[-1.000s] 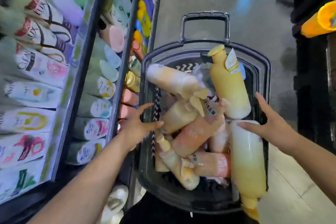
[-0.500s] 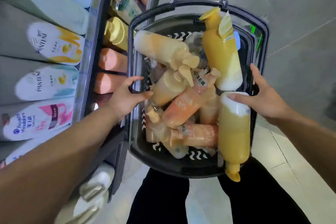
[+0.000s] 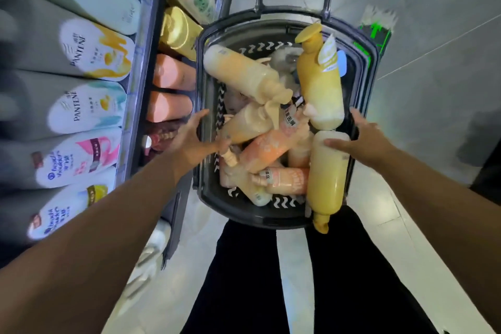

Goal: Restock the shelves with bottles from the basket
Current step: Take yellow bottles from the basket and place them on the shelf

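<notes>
A black wheeled basket (image 3: 364,81) with a pull handle stands on the floor in front of my legs. It holds several pump bottles lying jumbled: pale yellow ones (image 3: 241,73), a deep yellow one (image 3: 321,84), and orange-pink ones (image 3: 271,149). Another yellow bottle (image 3: 326,187) lies along the right side, its cap poking over the near rim. My left hand (image 3: 195,138) rests on the basket's left rim, fingers stretched outside and thumb inside. My right hand (image 3: 360,135) rests on the right rim, its thumb touching that yellow bottle's base.
Shelves (image 3: 135,84) run along the left, packed with white shampoo bottles (image 3: 89,108) above and gold (image 3: 179,32) and pink bottles (image 3: 170,73) on the level below, close to the basket. Grey tiled floor (image 3: 433,35) lies to the right. My dark trousers (image 3: 271,279) are below.
The view has tilted downward and closer to the shelves and basket. Both hands have stayed on the basket's two side rims.
</notes>
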`<state>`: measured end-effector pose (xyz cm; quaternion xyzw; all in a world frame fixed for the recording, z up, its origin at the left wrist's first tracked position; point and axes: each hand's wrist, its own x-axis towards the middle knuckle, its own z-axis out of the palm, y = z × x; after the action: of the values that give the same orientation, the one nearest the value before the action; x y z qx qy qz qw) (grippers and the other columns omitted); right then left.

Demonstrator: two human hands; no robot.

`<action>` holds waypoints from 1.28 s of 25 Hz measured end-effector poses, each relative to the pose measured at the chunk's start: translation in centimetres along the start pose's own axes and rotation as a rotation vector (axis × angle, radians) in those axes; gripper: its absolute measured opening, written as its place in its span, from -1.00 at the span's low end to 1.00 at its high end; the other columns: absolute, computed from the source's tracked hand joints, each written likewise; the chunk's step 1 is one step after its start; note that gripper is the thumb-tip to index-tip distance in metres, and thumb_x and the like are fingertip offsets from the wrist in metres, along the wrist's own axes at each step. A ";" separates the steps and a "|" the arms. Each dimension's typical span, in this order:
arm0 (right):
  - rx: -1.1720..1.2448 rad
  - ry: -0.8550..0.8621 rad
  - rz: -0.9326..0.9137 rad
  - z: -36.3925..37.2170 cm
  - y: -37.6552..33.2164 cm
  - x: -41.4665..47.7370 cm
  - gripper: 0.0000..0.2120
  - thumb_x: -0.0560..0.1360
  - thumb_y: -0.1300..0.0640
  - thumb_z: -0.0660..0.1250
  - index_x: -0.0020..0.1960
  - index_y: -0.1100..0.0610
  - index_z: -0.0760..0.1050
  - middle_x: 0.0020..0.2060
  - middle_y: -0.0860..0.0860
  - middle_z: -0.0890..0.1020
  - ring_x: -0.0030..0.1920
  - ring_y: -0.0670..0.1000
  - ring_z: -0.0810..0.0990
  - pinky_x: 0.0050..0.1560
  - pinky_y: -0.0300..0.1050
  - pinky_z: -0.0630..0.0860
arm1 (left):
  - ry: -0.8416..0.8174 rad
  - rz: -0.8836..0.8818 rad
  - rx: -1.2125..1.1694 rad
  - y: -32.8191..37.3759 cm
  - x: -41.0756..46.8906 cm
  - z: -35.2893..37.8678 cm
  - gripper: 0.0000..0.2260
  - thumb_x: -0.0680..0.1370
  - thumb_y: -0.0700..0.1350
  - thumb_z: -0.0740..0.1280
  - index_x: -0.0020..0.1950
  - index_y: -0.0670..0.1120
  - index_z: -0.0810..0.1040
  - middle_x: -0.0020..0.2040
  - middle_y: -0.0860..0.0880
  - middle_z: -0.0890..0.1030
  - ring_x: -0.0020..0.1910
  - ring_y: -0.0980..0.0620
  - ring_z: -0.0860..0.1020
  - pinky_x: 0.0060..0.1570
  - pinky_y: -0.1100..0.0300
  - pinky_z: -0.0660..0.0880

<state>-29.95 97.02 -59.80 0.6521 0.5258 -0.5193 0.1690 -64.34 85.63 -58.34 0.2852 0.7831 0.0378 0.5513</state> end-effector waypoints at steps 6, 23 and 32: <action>-0.086 0.038 -0.075 0.3 -0.9 -4.0 -0.12 0.34 -0.06 0.54 0.52 0.06 0.18 0.38 0.17 0.32 0.39 0.13 0.28 0.31 -0.03 0.31 | 0.099 0.127 0.006 2.5 -6.9 4.6 -0.25 0.30 0.21 0.55 0.39 -0.04 0.41 0.29 -0.01 0.41 0.25 0.06 0.42 0.16 0.18 0.38; 0.250 0.184 0.117 4.3 -0.2 -1.6 -0.28 0.30 -0.05 0.57 0.34 0.11 0.34 0.11 0.05 0.46 -0.02 0.06 0.51 -0.11 0.01 0.60 | 0.234 -0.050 -0.427 1.7 -11.9 22.8 -0.47 0.45 0.03 0.51 0.37 -0.01 0.45 0.23 0.00 0.42 0.11 0.09 0.47 0.13 0.23 0.43; 0.726 -0.099 -0.045 0.0 -1.8 -9.1 -0.50 0.43 0.25 0.46 0.28 0.14 0.33 0.10 0.07 0.56 0.00 0.07 0.63 -0.06 -0.02 0.61 | 0.153 -0.016 -0.630 3.0 -18.2 18.9 -0.91 0.51 0.06 0.43 -0.04 0.23 0.54 -0.05 0.19 0.59 -0.05 0.25 0.56 0.00 0.36 0.48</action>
<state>-30.67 93.05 -51.44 0.6320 0.3127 -0.7066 -0.0595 -42.18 74.43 -49.24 0.0905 0.7744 0.2953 0.5522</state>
